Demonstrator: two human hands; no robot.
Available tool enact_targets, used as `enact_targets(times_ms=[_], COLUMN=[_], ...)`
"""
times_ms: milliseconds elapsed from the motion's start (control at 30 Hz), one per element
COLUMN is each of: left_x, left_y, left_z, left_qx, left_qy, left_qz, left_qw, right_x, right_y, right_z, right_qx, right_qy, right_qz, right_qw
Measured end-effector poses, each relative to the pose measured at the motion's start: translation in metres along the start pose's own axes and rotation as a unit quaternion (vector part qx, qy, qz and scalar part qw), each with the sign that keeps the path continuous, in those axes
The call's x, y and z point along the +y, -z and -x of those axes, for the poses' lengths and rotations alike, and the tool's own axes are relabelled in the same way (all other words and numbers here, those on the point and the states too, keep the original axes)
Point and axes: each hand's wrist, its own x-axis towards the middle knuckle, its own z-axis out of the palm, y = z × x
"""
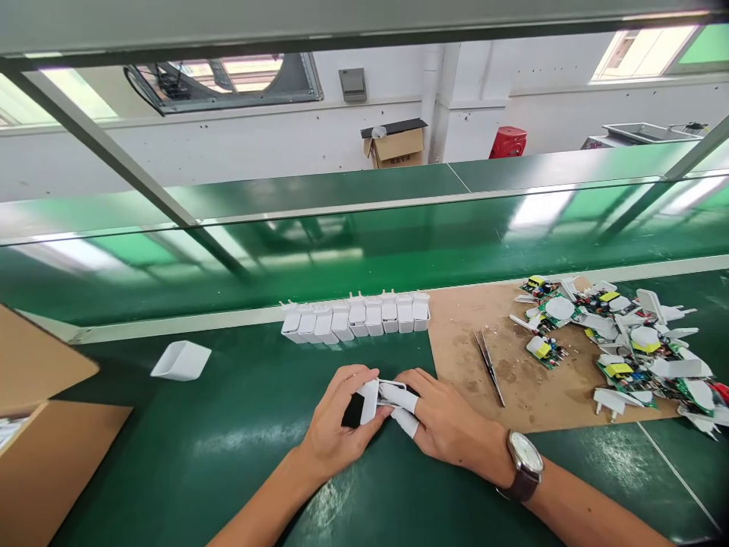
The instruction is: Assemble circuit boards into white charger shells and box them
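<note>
Near the table's front middle, my left hand (pixel 333 429) grips a white plastic charger casing (pixel 370 401) between thumb and fingers. My right hand (pixel 452 418), with white coverings on two fingertips, is closed on the casing's other side; the fingers hide much of it. Just beyond the hands stands a row of several white charger housings (pixel 356 315) with plug pins on top. Tweezers (pixel 488 366) lie on a brown cardboard sheet (pixel 456 327) to the right. A single white casing (pixel 182 361) rests far to the left.
Heaped circuit boards with white plug parts (pixel 632 342) cover the cardboard's right side. An open cardboard box (pixel 74 456) stands at the left front. A raised ledge (pixel 364 292) runs along the table's back, with a glossy green panel (pixel 370 258) behind it.
</note>
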Motion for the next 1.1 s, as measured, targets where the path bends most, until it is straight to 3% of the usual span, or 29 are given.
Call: enact_targets(times_ms=[200,300,400,600,733,867,1100], left_x=[-0.001,-0.001,-0.002,-0.004,-0.007,-0.012,-0.013], left_y=[0.0,0.0,0.0,0.001,0.0,-0.004,-0.005], left_z=[0.0,-0.001,-0.001,0.001,0.004,0.011,0.015], left_qx=[0.003,0.008,0.012,0.007,-0.001,-0.005,-0.012], left_qy=[-0.006,-0.011,-0.014,-0.019,-0.011,0.045,0.084], left_qz=[-0.007,-0.009,-0.008,-0.002,0.015,0.075,0.135], left_qw=[1.0,1.0,1.0,1.0,1.0,0.996,0.987], right_x=[0.006,0.009,0.01,0.006,0.007,0.009,0.009], right_y=[-0.009,-0.007,-0.004,-0.006,-0.01,-0.011,-0.007], right_z=[0.008,0.009,0.007,0.004,0.005,0.008,0.01], right_qx=[0.044,0.042,0.086,0.059,0.053,0.029,0.093], right_qy=[-0.003,-0.024,-0.045,0.003,-0.003,0.02,0.032], right_qz=[-0.03,-0.1,-0.156,-0.067,-0.042,-0.003,-0.022], right_qw=[0.999,0.994,0.983,0.996,0.998,0.999,0.995])
